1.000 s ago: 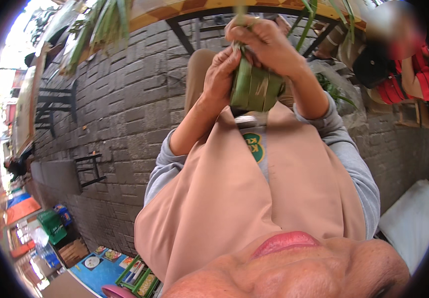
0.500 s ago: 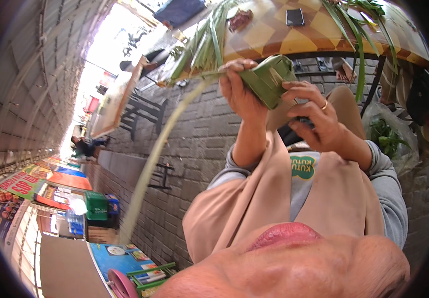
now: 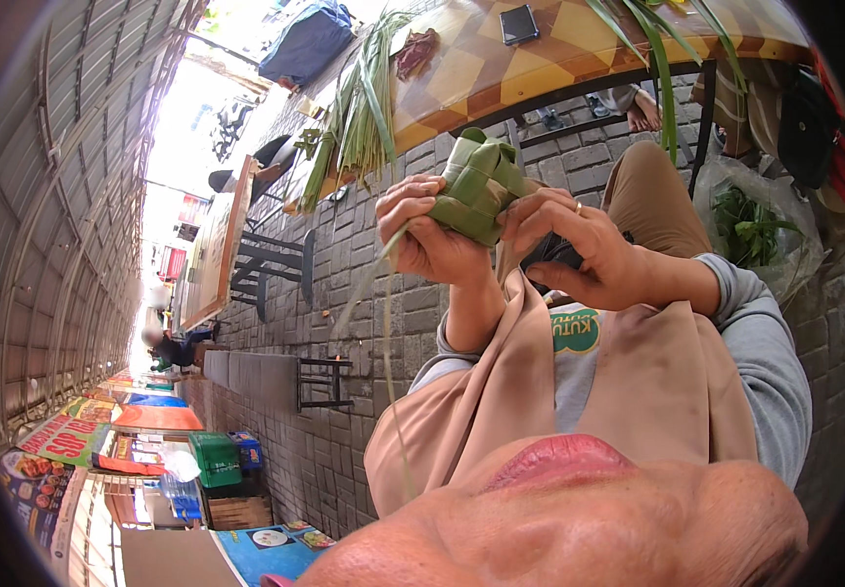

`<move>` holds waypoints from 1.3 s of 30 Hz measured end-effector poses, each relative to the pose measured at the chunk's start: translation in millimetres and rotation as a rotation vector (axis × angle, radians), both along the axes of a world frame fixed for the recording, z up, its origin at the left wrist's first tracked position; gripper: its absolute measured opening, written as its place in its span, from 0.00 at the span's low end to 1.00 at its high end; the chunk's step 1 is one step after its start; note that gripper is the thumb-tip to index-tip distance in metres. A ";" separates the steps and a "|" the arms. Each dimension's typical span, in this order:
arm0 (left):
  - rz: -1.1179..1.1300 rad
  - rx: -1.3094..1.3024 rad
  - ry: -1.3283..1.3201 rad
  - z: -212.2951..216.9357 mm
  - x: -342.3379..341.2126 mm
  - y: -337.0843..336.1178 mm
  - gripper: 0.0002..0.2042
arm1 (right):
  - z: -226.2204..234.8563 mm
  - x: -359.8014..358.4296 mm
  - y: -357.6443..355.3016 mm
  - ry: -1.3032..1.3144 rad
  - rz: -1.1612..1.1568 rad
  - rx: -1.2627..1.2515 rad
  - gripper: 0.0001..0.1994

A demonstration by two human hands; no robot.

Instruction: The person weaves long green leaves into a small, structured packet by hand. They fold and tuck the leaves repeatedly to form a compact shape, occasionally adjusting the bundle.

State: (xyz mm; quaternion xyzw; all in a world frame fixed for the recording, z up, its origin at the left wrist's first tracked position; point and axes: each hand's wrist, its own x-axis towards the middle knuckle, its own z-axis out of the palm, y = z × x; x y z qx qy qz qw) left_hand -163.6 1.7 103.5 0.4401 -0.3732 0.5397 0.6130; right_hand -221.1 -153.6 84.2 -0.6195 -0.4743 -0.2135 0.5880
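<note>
A green woven palm-leaf pouch (image 3: 481,186) is held up in front of me, above my lap. My left hand (image 3: 422,227) is closed round its left side, thumb below and fingers on top. Pale leaf strips (image 3: 389,249) trail from this hand, one hanging down toward me, blurred. At the pouch's lower right corner my right hand (image 3: 579,249) works with bent fingers. Its fingertips press on the weave, while the thumb sits lower, apart from the pouch. A ring is on one finger. Exactly what the right fingertips pinch is hidden.
Beyond my hands stands a checkered table (image 3: 471,83) with a bundle of long leaf strips (image 3: 368,108), a phone (image 3: 518,24) and a dark red item (image 3: 416,54). A clear plastic bag (image 3: 750,225) of green leaves lies at the right. Another person's foot (image 3: 643,112) shows under the table.
Both hands have moved left and a little lower with the pouch, which has turned more upright. The trailing strip has swung from a wide arc to hanging down. The view has shifted too.
</note>
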 end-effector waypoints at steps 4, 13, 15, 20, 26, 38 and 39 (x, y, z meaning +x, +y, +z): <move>0.209 0.075 -0.025 -2.3 -9.8 1.4 0.11 | -3.1 3.5 -0.2 0.761 0.627 0.352 0.14; 0.021 0.103 0.023 -6.9 -12.3 -2.4 0.12 | -8.7 0.6 -3.0 0.609 0.557 0.228 0.13; -0.359 -0.068 0.208 -2.9 -10.7 5.1 0.12 | -18.3 5.8 -4.1 0.499 0.596 0.230 0.13; -0.669 -0.091 0.332 -13.6 9.8 15.1 0.09 | -17.3 14.1 2.4 0.244 0.372 0.067 0.14; -0.852 -0.140 0.380 -18.1 20.8 18.0 0.08 | -13.1 19.9 0.3 0.041 0.132 -0.070 0.16; -0.110 0.321 1.006 -74.4 54.1 38.1 0.04 | -28.0 30.2 -15.1 0.764 0.069 0.038 0.09; 0.128 0.519 1.043 -75.8 54.1 38.6 0.07 | -37.7 38.3 -21.3 0.698 0.052 0.097 0.07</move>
